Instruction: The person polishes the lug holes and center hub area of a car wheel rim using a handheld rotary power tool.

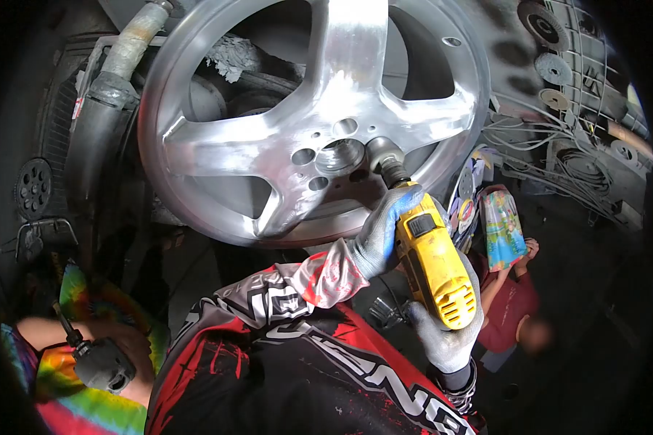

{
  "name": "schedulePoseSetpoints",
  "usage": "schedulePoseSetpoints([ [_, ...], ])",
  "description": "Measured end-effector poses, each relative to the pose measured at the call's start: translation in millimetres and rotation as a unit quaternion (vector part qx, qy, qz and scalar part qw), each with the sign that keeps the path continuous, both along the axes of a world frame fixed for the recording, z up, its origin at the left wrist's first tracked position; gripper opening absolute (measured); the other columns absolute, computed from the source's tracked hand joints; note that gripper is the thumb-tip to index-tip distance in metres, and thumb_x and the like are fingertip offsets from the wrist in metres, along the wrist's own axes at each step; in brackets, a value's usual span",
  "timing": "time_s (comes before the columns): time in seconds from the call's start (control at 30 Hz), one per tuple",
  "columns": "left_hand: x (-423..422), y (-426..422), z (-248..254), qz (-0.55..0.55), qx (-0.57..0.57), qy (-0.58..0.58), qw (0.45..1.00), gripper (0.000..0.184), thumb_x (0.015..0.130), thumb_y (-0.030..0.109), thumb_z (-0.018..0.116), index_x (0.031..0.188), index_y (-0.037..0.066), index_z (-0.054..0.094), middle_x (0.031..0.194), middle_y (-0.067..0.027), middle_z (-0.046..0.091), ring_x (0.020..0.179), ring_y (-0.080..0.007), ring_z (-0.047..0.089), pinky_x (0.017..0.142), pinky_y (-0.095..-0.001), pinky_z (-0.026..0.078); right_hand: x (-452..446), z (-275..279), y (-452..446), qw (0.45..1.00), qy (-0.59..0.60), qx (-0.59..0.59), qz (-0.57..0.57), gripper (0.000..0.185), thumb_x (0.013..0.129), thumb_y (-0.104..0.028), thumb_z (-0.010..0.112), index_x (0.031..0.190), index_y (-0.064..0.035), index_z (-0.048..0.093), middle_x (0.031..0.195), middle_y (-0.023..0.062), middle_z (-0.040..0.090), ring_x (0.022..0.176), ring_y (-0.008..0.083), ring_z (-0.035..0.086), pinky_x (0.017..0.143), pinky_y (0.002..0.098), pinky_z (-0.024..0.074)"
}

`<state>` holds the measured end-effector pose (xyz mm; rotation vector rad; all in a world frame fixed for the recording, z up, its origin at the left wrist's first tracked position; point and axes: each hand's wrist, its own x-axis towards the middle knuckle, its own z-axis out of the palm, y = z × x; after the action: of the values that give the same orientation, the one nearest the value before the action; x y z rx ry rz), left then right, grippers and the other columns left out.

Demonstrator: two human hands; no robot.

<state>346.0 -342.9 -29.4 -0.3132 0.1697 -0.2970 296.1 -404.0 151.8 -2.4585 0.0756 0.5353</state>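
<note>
A shiny five-spoke metal wheel [228, 147] fills the top centre. My left hand [384, 230], in a grey and blue glove, is wrapped round the front of a yellow power tool [435, 268]. Further back, my right hand [450, 337], also gloved, grips the tool's rear end. The round head [383, 154] on the tool's tip is at the wheel's hub, just right of the centre hole; whether it touches the metal I cannot tell.
A person in tie-dye clothes [87, 384] is at the lower left beside a dark tool [103, 366]. Another person in a dark red top [511, 308] holds a colourful item [502, 228] at the right. Cables [580, 170] and discs [553, 69] hang at the upper right.
</note>
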Motion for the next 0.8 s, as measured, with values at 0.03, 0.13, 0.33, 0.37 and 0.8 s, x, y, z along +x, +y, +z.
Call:
schedulePoseSetpoints([
  [0.03,-1,1,1,-0.004,-0.008,0.0,1.0,0.058,0.089,0.055,0.057,0.094,-0.002,0.066,0.089,-0.0182,0.069,0.084,-0.0298,0.068,0.083,-0.0408,0.056,1,-1,0,1.0,0.001,0.001,0.0,0.085,0.071,-0.002,0.082,0.145,0.0048,0.041,0.129,0.0173,0.064,0.12,0.0207,0.061,0.106,0.0357,0.0451],
  [0.13,2,-1,-3,0.009,-0.007,-0.011,1.0,0.058,0.089,0.056,0.057,0.093,-0.002,0.066,0.089,-0.0184,0.07,0.084,-0.0289,0.068,0.082,-0.0396,0.056,0,-2,0,1.0,0.006,0.014,-0.007,0.088,0.07,-0.002,0.083,0.146,0.0045,0.039,0.131,0.0171,0.063,0.121,0.0212,0.061,0.106,0.0356,0.0455],
  [0.33,-29,6,34,-0.005,0.098,-0.049,0.994,0.053,0.093,0.049,0.054,0.1,-0.002,0.065,0.092,-0.0144,0.07,0.086,-0.0224,0.068,0.085,-0.0352,0.054,-36,22,-25,0.999,-0.038,-0.004,0.037,0.096,0.065,-0.003,0.085,0.148,0.0025,0.038,0.135,0.0165,0.059,0.125,0.0254,0.058,0.106,0.0406,0.0454],
  [0.37,-37,5,43,-0.004,0.113,-0.07,0.991,0.049,0.095,0.046,0.054,0.101,-0.002,0.064,0.094,-0.0133,0.07,0.087,-0.0216,0.068,0.086,-0.0346,0.053,-49,31,-29,0.993,-0.074,-0.073,0.062,0.095,0.063,-0.005,0.085,0.146,0.0025,0.04,0.133,0.0162,0.06,0.123,0.0257,0.059,0.107,0.0404,0.0453],
  [0.8,-67,-8,82,0.01,0.27,-0.088,0.959,0.029,0.09,0.026,0.074,0.102,0.0,0.07,0.091,-0.0071,0.072,0.087,-0.014,0.071,0.08,-0.0319,0.056,-116,-6,-165,0.98,0.031,0.193,-0.021,0.084,0.086,-0.032,0.081,0.15,0.0005,0.039,0.142,0.0172,0.055,0.128,0.0311,0.057,0.11,0.0437,0.0439],
])
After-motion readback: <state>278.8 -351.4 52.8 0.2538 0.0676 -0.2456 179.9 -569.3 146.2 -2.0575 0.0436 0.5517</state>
